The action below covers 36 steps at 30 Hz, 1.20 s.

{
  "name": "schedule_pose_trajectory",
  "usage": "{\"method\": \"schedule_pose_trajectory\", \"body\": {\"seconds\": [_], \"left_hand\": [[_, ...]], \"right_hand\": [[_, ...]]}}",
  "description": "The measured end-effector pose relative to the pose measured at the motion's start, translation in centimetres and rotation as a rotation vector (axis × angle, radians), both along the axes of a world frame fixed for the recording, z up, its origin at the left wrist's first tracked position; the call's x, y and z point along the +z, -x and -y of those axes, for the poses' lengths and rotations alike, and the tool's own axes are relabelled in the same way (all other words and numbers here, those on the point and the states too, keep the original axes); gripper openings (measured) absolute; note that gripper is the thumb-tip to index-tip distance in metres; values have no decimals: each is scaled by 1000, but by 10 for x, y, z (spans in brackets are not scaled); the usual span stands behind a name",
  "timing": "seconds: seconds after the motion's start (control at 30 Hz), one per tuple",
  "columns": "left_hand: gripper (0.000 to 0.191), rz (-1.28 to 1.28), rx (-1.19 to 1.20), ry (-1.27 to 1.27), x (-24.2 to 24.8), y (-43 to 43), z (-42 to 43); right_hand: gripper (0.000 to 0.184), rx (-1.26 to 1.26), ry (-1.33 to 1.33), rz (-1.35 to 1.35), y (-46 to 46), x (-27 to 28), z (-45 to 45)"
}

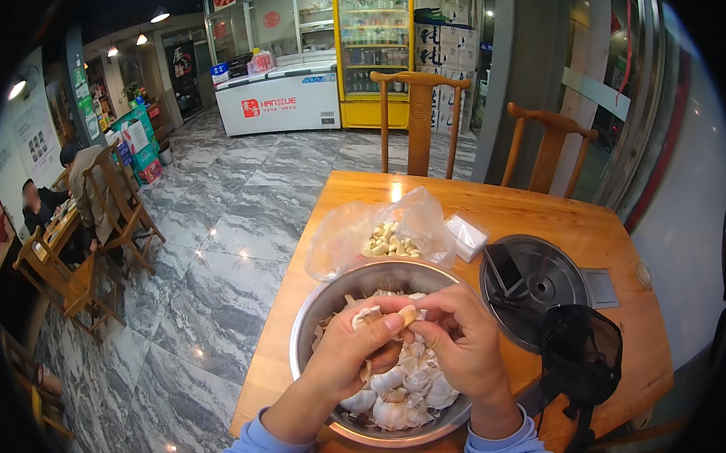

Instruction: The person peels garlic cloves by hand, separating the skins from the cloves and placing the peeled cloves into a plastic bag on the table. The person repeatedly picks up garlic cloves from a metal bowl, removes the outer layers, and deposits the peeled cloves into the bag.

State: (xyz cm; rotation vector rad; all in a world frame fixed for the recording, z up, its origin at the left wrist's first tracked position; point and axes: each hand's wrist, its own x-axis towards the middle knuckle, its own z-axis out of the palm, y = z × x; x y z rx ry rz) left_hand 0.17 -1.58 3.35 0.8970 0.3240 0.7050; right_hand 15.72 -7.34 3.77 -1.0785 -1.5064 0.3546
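Note:
Over a large steel bowl (308, 309), my left hand (361, 342) and my right hand (458, 334) meet and grip one garlic clove (409, 315) between their fingertips. Some papery skin clings to the clove. More garlic pieces with skin are tucked in my left palm. Whole garlic bulbs (391, 413) and loose skins fill the bowl beneath both hands. Just beyond the bowl's far rim, peeled garlic cloves (389, 241) lie in a clear plastic bag (341, 231), which is spread on the wooden table (273, 344).
A white tissue pack (467, 236) lies behind the bowl. To its right, a smartphone (503, 269) rests on a round dark metal plate (559, 265), near a black mesh bag (582, 351). Wooden chairs (419, 126) stand across the table. Two people are at another table, far left.

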Motion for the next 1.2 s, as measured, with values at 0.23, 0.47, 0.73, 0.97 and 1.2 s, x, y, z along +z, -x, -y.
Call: {"method": "schedule_pose_trajectory", "body": {"seconds": [0.23,0.47,0.73,0.97,1.2], "left_hand": [[28,-148,235,-242,-2,-7,11],[29,-36,150,-281,-13,-1,7],[23,-282,435,-580,-15,-6,14],[21,-308,482,-606,-12,-5,15],[18,-242,429,-383,-6,-13,15]], "right_hand": [[20,-38,-67,20,2,-2,3],[18,-42,33,-46,0,0,9],[19,-130,-65,120,3,2,8],[23,-158,-147,192,4,-3,5],[18,-48,-110,147,-9,-6,3]]}}
